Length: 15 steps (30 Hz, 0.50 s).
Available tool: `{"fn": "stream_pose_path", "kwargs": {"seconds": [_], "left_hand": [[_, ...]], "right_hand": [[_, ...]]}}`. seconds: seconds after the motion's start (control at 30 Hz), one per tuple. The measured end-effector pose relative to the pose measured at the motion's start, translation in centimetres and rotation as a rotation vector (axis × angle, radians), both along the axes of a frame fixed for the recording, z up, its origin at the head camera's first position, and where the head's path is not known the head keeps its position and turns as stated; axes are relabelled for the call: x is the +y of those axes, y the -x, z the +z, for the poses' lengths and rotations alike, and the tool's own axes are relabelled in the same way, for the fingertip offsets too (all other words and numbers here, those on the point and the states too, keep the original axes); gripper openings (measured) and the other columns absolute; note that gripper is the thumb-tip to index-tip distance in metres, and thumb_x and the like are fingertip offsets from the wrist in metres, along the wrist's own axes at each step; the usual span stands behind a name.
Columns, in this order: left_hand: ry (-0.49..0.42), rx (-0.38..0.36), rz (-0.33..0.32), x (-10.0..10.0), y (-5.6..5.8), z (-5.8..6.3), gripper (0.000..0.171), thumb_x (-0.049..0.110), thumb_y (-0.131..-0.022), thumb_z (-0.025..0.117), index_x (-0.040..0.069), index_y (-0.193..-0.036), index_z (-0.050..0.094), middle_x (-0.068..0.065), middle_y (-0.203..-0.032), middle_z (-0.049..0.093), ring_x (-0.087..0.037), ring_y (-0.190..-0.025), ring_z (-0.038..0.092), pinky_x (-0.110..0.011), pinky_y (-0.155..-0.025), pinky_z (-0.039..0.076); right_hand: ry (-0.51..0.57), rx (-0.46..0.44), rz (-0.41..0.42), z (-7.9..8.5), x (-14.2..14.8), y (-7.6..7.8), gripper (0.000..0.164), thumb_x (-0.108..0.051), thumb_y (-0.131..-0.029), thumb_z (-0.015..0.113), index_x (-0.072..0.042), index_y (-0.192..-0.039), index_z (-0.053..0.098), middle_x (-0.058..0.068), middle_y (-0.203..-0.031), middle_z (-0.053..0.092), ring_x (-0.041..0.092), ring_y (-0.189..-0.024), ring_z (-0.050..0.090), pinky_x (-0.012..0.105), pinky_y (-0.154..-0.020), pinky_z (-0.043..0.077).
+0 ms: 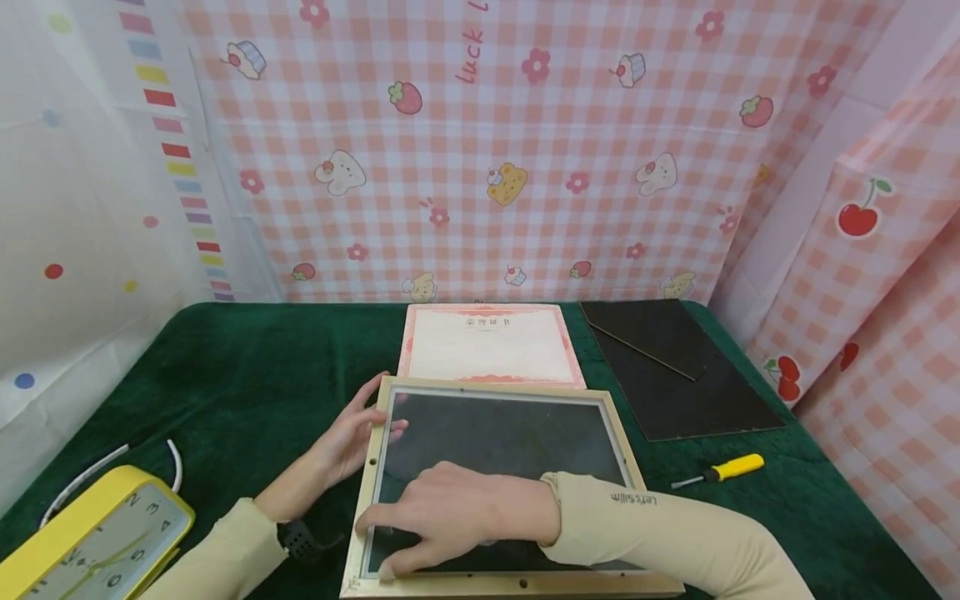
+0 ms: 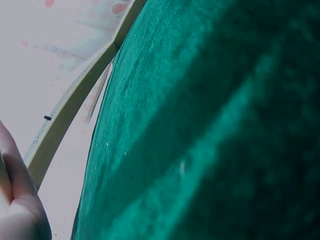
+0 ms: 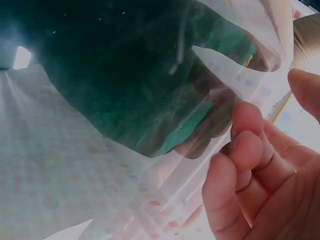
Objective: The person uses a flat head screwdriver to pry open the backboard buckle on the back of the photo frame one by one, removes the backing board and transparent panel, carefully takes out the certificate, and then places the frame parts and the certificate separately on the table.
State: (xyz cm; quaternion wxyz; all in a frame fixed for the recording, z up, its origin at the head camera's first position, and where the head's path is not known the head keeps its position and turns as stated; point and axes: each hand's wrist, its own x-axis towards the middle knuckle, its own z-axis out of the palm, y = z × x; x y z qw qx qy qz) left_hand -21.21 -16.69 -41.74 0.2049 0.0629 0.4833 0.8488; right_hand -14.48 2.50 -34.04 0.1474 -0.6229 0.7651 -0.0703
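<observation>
A light wooden picture frame [image 1: 517, 586] with a clear pane [image 1: 510, 433] is held at the near side of the table; dark green shows through the pane. My left hand [image 1: 352, 433] grips its left rail near the far corner, thumb in front, fingertips visible through the pane. In the left wrist view, part of this hand [image 2: 20, 200] shows beside the frame's rail [image 2: 75, 100]. My right hand [image 1: 442, 512] reaches across the pane, index finger and thumb spread at the left rail. In the right wrist view, the right hand's [image 3: 265, 185] other fingers bend beside the reflecting pane.
Behind the frame lies a white certificate [image 1: 487, 342] with a pink border. Farther right, a black backing board [image 1: 667, 367] carries a thin strip [image 1: 641, 352]. A yellow-handled screwdriver [image 1: 723, 471] lies near it. A yellow clock [image 1: 97, 533] stands at the near left on green cloth [image 1: 247, 392].
</observation>
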Motion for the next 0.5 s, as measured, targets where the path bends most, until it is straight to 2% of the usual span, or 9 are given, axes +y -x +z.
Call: {"fn": "stream_pose_path", "kwargs": {"seconds": [0.27,0.5], "left_hand": [[0.087,0.068,-0.067,-0.34,0.37,0.25,0.074,-0.008,-0.087,0.041,0.019,-0.141,-0.002,-0.015,-0.131,0.02,-0.019,-0.087,0.055,-0.033,-0.082,0.044],[0.137,0.056,-0.087,-0.66,0.52,0.18,0.072,-0.006,-0.088,0.041,0.017,-0.141,-0.003,-0.017,-0.132,0.019,-0.021,-0.091,0.054,-0.035,-0.08,0.044]], "right_hand": [[0.053,0.059,-0.012,-0.02,-0.14,0.15,0.034,-0.041,-0.088,0.05,-0.02,-0.115,0.047,-0.011,-0.052,0.04,0.001,-0.04,0.036,0.015,-0.038,0.024],[0.122,0.07,-0.045,0.35,0.02,0.05,0.032,-0.042,-0.088,0.05,-0.018,-0.108,0.048,-0.011,-0.051,0.039,0.0,-0.038,0.034,0.015,-0.036,0.023]]}}
